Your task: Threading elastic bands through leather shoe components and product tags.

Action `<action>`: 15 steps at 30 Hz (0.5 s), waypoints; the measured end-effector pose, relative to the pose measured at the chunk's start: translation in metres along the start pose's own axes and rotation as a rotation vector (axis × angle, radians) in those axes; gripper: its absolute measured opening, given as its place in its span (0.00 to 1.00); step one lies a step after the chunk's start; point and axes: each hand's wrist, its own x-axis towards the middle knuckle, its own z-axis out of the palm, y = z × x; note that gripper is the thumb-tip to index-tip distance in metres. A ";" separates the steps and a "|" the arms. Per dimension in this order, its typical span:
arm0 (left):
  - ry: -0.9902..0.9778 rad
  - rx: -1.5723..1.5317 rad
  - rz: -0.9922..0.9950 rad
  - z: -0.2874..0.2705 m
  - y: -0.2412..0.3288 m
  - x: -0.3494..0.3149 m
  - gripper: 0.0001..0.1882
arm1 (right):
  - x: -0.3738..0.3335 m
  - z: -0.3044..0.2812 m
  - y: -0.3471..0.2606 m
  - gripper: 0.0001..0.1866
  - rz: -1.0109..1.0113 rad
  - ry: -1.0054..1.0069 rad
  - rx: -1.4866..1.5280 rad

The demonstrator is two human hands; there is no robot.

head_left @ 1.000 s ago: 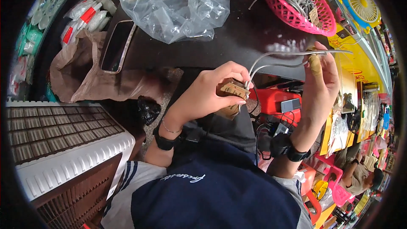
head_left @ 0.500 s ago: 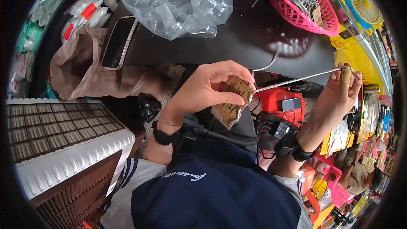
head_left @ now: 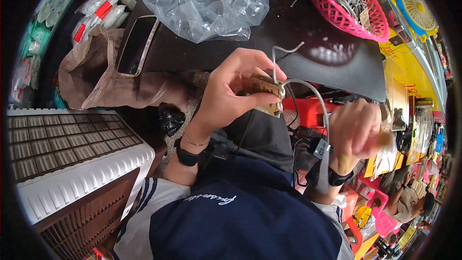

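Observation:
My left hand [head_left: 231,91] is closed around a small stack of brown printed paper tags [head_left: 263,85], pinched between thumb and fingers in front of my lap. A pale grey cord [head_left: 308,84] is looped at the stack's right edge. One end of it sticks up over the table, and the other arcs right and down, blurred, toward my right wrist. Off to the right, apart from the tags, is my right hand [head_left: 356,127]. Motion smears its fingers, so whether they hold anything is unclear. A tan covering shows on one of its fingers.
A clear plastic bag [head_left: 207,12] with similar tags lies on the black table [head_left: 192,58]. At its far right, a pink basket [head_left: 337,13] holds many grey cords. A phone [head_left: 136,45] rests at the left. A white-and-brown slatted appliance [head_left: 86,178] stands left; a red case [head_left: 308,113] is below.
The cord, stretched taut between both hands before, now hangs slack in a curve with one end standing up. My right hand has moved down and inward. My left hand has tilted the tags.

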 end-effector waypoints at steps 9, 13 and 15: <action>-0.037 -0.044 0.199 0.001 -0.005 -0.001 0.28 | 0.015 0.025 0.021 0.05 0.349 0.329 -1.012; -0.079 -0.032 0.291 0.001 -0.007 0.002 0.28 | 0.017 0.032 0.024 0.06 0.387 0.346 -1.013; -0.077 -0.038 0.284 0.001 -0.006 0.001 0.27 | 0.018 0.034 0.023 0.07 0.406 0.348 -1.025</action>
